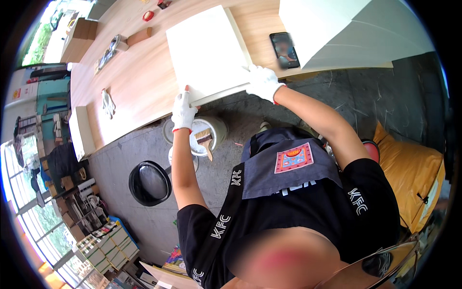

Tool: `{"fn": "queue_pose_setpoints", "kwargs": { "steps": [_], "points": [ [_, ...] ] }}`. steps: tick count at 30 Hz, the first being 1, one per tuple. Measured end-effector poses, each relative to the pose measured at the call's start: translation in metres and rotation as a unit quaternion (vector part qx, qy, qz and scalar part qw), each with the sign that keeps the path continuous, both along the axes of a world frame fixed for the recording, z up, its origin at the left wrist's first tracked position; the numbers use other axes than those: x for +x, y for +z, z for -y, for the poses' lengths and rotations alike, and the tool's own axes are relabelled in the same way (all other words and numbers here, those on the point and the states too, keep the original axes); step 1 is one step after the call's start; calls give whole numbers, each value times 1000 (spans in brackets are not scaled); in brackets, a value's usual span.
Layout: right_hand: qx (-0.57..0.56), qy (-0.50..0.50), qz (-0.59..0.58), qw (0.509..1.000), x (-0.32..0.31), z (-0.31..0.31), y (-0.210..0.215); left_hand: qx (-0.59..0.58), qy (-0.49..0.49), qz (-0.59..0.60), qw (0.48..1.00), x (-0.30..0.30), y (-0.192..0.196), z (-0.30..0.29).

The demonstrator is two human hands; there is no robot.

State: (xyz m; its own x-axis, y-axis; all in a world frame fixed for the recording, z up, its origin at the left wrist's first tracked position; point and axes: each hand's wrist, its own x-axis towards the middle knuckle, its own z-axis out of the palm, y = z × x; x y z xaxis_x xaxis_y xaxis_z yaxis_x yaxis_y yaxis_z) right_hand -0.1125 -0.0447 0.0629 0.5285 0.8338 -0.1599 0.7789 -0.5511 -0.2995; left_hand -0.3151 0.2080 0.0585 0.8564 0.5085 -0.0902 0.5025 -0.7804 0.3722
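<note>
While gripping the near edge of the white board (207, 50) with both gloved hands, holding it flat on the wooden table (139, 82), its near edge overhanging the table edge toward 6 o'clock. Left hand (183, 111) pinching the near left corner, fingers curled under and thumb on top; right hand (263, 83) clamping the near right corner, fingers pressed together over the edge. Judging the step as positioning or drawing the board at the table's edge, mid-way rather than finished; the next move probably calling for an even pull or push from both corners, keeping the board level so neither corner dips. Looking at edges: the board's far edge lying toward 12 o'clock, well onto the table; a phone (284, 49) sitting just beside the board's right side at 2 o'clock, near enough to be swept by a sideways slide; a large white panel (337, 29) standing beyond it at 1 o'clock, limiting room to the right. Finding more open table at 10 o'clock, with only a spare glove (108, 102) well apart. Noting below the overhang, at 6 o'clock, a paint bucket (217, 126) with a brush (206, 143) resting across it, and a black bin (149, 183) at 7 o'clock on the floor, so lowering the board straight down risking a knock against the bucket.
</note>
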Motion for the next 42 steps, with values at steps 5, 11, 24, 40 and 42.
{"fn": "queue_pose_setpoints", "kwargs": {
  "steps": [5, 11, 24, 40, 42],
  "points": [
    [59, 9, -9, 998, 5, 12, -21, 49, -17, 28, 998, -15, -15, -4],
    [84, 40, 11, 996, 10, 21, -36, 59, -13, 21, 998, -19, -19, -3],
    [71, 46, -42, 996, 14, 25, -28, -43, 15, 30, 999, -16, -25, -21],
    [117, 41, -34, 992, 18, 31, -47, -115, 59, 16, 992, -8, -15, -16],
    [124, 43, -31, 991, 19, 30, -49, -133, 65, 17, 989, -8, -22, -21]
  ]
}}
